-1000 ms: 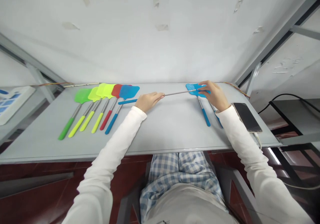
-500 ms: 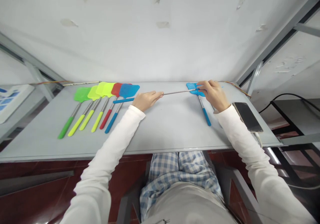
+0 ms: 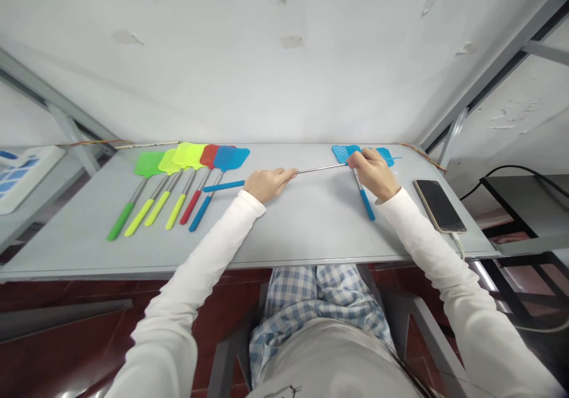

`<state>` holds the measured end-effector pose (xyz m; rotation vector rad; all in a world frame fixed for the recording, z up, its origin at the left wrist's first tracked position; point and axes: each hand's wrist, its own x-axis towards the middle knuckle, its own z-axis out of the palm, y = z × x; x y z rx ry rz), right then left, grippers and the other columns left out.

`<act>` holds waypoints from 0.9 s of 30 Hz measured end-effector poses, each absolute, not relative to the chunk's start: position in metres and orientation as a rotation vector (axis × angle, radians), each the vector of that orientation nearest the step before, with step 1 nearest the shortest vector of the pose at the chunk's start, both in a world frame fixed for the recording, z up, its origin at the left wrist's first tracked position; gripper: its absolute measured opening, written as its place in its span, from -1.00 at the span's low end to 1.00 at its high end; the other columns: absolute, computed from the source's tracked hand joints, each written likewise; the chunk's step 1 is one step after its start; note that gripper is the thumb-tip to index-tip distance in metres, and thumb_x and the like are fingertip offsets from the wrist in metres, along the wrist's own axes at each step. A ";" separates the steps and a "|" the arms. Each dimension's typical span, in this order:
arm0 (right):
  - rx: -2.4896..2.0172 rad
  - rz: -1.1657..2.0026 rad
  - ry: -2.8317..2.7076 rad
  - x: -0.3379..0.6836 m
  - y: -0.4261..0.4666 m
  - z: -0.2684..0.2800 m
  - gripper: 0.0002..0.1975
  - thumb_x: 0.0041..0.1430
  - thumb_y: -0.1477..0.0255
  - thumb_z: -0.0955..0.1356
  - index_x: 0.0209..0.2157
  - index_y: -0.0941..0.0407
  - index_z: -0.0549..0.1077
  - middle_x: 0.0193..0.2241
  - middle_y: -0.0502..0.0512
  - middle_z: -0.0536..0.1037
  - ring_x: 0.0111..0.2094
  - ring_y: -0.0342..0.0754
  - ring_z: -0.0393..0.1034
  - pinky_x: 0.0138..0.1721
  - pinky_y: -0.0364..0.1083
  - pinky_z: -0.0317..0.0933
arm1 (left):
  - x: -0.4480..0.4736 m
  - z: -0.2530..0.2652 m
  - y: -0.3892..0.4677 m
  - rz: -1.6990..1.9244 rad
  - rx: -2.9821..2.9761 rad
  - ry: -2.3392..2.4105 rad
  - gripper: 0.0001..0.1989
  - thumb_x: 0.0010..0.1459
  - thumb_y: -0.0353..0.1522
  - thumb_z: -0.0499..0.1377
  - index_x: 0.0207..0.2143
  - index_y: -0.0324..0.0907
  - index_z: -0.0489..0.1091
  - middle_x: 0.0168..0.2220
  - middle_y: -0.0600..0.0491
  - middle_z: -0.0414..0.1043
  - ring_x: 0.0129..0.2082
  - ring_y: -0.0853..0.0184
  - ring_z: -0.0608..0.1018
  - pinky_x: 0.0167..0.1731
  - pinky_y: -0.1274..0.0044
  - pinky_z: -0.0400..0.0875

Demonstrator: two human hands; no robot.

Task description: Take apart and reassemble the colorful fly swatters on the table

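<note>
A blue fly swatter with a metal rod [image 3: 320, 168] is stretched across the space between my two hands. My left hand [image 3: 269, 185] is closed around it near the blue grip, which sticks out to the left. My right hand [image 3: 372, 174] pinches its far end where the rod meets the blue head; a thin blue edge shows past the fingers, and most of the head is hidden. Beneath and behind my right hand lies another fly swatter with a blue handle [image 3: 367, 205]. A further blue head [image 3: 384, 154] shows behind the fingers; its handle is hidden.
On the left of the grey table [image 3: 293, 238] several fly swatters lie in a fanned row: a green one [image 3: 149, 163], yellow ones, a red one [image 3: 191, 207] and a blue one [image 3: 231, 157]. A phone [image 3: 440, 205] with a cable lies at right. A wall stands behind.
My right hand's fingers have closed further on the rod's end and moved slightly left. My left hand has shifted slightly right, and the swatter slants up a bit more toward the right.
</note>
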<state>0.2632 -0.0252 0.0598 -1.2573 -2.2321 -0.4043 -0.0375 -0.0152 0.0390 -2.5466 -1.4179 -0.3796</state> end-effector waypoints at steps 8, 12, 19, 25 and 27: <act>-1.336 -0.422 -2.259 0.254 -0.030 0.057 -0.73 0.30 0.52 0.15 -0.13 0.08 0.43 -0.38 0.15 0.51 -0.27 0.07 0.30 -0.18 0.01 0.16 | -0.026 0.042 -0.019 -0.406 -2.557 -1.461 -0.56 0.35 -0.11 -0.15 -0.09 -0.04 0.46 -0.29 -0.07 0.57 -0.38 0.24 0.57 -0.49 0.49 0.21; -1.276 -0.520 -2.438 0.231 -0.031 0.054 -0.78 0.32 0.42 0.23 -0.07 0.13 0.43 -0.23 0.21 0.57 -0.13 0.12 0.33 -0.10 0.04 0.10 | -0.008 0.044 -0.019 -0.480 -2.602 -1.457 -0.54 0.36 -0.09 -0.16 -0.11 -0.08 0.44 -0.22 -0.05 0.57 -0.29 0.25 0.59 -0.47 0.50 0.22; -1.275 -0.429 -2.546 0.231 -0.014 0.038 -0.75 0.37 0.43 0.20 -0.23 0.11 0.50 -0.39 0.12 0.56 -0.33 -0.01 0.33 -0.31 -0.06 0.01 | 0.000 0.033 -0.012 -0.404 -2.681 -1.405 -0.60 0.35 -0.12 -0.09 -0.15 -0.14 0.44 -0.21 -0.07 0.57 -0.33 0.26 0.59 -0.47 0.51 0.23; -1.270 -0.395 -2.451 0.273 0.009 0.030 -0.73 0.33 0.49 0.20 -0.27 0.10 0.52 -0.38 0.12 0.57 -0.32 0.01 0.35 -0.26 -0.05 0.07 | -0.022 0.032 -0.002 -0.339 -2.645 -1.388 -0.60 0.36 -0.13 -0.12 -0.17 -0.13 0.42 -0.25 -0.08 0.57 -0.35 0.27 0.59 -0.47 0.52 0.22; -1.303 -0.393 -2.377 0.288 0.015 0.029 -0.73 0.33 0.46 0.19 -0.27 0.09 0.53 -0.37 0.13 0.58 -0.32 0.02 0.36 -0.25 -0.04 0.11 | -0.031 0.034 0.000 -0.333 -2.622 -1.391 -0.60 0.36 -0.13 -0.12 -0.18 -0.13 0.42 -0.26 -0.08 0.58 -0.35 0.27 0.58 -0.47 0.53 0.22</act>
